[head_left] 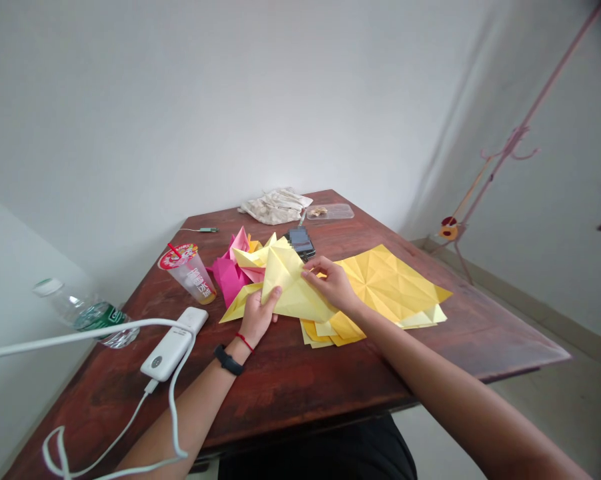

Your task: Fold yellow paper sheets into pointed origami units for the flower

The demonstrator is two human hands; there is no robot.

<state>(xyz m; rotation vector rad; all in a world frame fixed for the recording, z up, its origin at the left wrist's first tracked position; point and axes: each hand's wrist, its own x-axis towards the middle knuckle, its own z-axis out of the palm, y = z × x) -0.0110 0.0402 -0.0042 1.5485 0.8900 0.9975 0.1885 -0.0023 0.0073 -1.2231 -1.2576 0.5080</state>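
The pale yellow paper [284, 279] is up off the front part of the brown table [290, 380], with fold lines on it. The left hand [258, 316] has its grip closed on the bottom of it, thumb on top. The right hand [331, 285] has its grip pinched together at the paper's right side. Just to the right lies a pile of yellow sheets [380, 280], full of creases. On the left, bright pink folded paper [229, 275] sits next to a see-through cup [193, 281] that leans over. Nearer on the left are a white power bank [167, 353] with a cord and a tilted bottle [93, 313]. At the back are a crumpled whitish bag [275, 205] and a clear tray [341, 211].
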